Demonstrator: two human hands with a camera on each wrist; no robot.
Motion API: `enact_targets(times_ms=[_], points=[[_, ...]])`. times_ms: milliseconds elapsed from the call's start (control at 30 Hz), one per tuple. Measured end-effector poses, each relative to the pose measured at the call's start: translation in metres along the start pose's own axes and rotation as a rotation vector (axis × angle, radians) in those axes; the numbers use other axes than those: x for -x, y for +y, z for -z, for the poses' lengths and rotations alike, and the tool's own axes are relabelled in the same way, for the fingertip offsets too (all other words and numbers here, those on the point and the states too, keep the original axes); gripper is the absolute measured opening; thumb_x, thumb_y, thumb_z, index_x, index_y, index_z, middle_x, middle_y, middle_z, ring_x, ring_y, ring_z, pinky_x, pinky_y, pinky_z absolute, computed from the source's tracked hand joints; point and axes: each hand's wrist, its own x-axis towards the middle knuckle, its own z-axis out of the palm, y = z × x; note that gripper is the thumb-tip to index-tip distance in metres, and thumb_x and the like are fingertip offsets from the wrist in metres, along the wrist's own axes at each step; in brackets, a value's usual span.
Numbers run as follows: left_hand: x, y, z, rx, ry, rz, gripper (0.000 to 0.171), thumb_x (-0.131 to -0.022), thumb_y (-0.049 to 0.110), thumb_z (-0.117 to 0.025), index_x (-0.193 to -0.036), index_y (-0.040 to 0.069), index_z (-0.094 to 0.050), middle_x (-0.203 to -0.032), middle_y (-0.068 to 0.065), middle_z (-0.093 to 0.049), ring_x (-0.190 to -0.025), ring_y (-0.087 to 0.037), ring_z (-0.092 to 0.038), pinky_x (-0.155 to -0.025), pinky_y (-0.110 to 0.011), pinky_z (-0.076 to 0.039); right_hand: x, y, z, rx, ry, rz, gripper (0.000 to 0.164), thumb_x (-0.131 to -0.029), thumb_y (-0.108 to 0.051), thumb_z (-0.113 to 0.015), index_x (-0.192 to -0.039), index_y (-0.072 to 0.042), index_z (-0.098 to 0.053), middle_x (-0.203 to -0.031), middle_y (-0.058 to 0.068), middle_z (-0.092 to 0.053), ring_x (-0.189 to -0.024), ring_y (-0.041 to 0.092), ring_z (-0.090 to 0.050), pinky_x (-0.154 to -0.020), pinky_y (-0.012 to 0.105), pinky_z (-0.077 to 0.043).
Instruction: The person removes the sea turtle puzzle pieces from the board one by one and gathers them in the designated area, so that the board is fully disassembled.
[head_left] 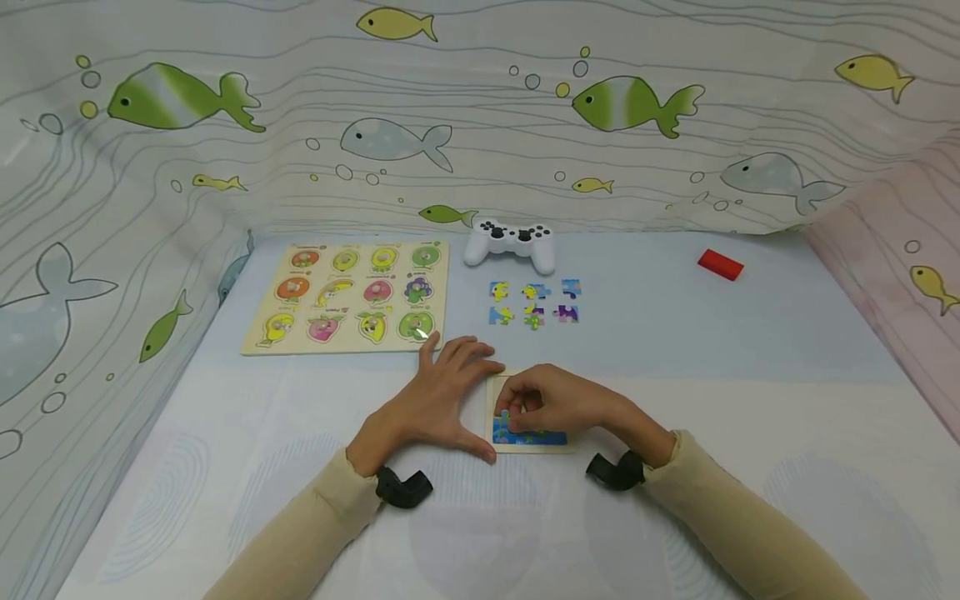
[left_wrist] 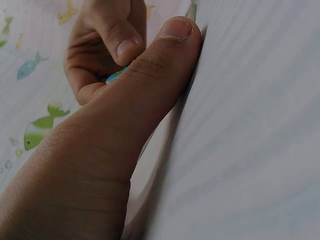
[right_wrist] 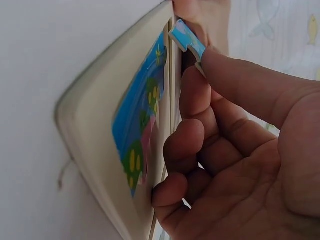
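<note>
A small square wooden puzzle tray [head_left: 534, 448] lies in front of me, its near row filled with blue pieces [right_wrist: 142, 115]. My right hand [head_left: 558, 398] is over the tray and pinches a blue puzzle piece [right_wrist: 184, 36] between thumb and index finger. In the right wrist view that piece is tilted, apart from the filled row. My left hand [head_left: 442, 396] spreads its fingers at the tray's left side, the thumb [left_wrist: 165, 55] near its front left corner. Whether the thumb touches the tray cannot be made out. Behind the tray lie several loose puzzle pieces [head_left: 533, 316].
A fruit peg board [head_left: 352, 312] lies at the back left. Behind the loose pieces is a white game controller [head_left: 512, 243]. A red block [head_left: 721, 264] lies at the back right. Fish-patterned cloth [head_left: 517, 108] rises around the table.
</note>
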Motion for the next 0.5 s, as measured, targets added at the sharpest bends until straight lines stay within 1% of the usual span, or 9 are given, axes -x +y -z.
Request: enact_targets(times_ms=[167, 300, 400, 500], points=[[0.001, -0.002, 0.000, -0.005, -0.005, 0.003, 0.111, -0.053, 0.090, -0.074, -0.144, 0.031, -0.051, -0.150, 0.002, -0.043, -0.149, -0.025, -0.027, -0.118, -0.069, -0.004, 0.001, 0.000, 0.004, -0.008, 0.006, 0.013, 0.009, -0.094, -0.011, -0.071, -0.103, -0.011, -0.074, -0.083, -0.006, -0.065, -0.075, 0.008, -0.056, -0.070, 0.019, -0.048], [0.001, -0.002, -0.001, -0.005, 0.000, -0.002, 0.111, -0.053, 0.090, -0.074, -0.144, 0.031, -0.051, -0.148, 0.002, -0.043, -0.148, -0.024, -0.028, -0.117, -0.069, -0.005, 0.002, 0.002, 0.010, -0.041, 0.019, -0.008, 0.010, -0.095, -0.011, -0.070, -0.104, -0.011, -0.074, -0.079, -0.005, -0.062, -0.068, 0.009, -0.056, -0.063, 0.020, -0.048], [0.001, -0.001, -0.001, -0.008, -0.001, -0.003, 0.111, -0.053, 0.090, -0.074, -0.144, 0.031, -0.051, -0.147, 0.002, -0.043, -0.146, -0.023, -0.028, -0.117, -0.069, -0.005, 0.003, 0.006, 0.016, -0.046, 0.058, -0.024, 0.010, -0.095, -0.012, -0.070, -0.104, -0.011, -0.074, -0.079, -0.004, -0.062, -0.067, 0.009, -0.054, -0.061, 0.020, -0.046], [0.001, 0.000, 0.000, -0.016, -0.006, -0.002, 0.112, -0.052, 0.090, -0.074, -0.145, 0.030, -0.051, -0.147, 0.002, -0.044, -0.145, -0.022, -0.029, -0.117, -0.069, -0.006, 0.004, 0.009, 0.024, -0.029, 0.125, -0.034, 0.012, -0.095, -0.012, -0.070, -0.105, -0.012, -0.075, -0.084, -0.002, -0.067, -0.072, 0.012, -0.054, -0.064, 0.021, -0.044]])
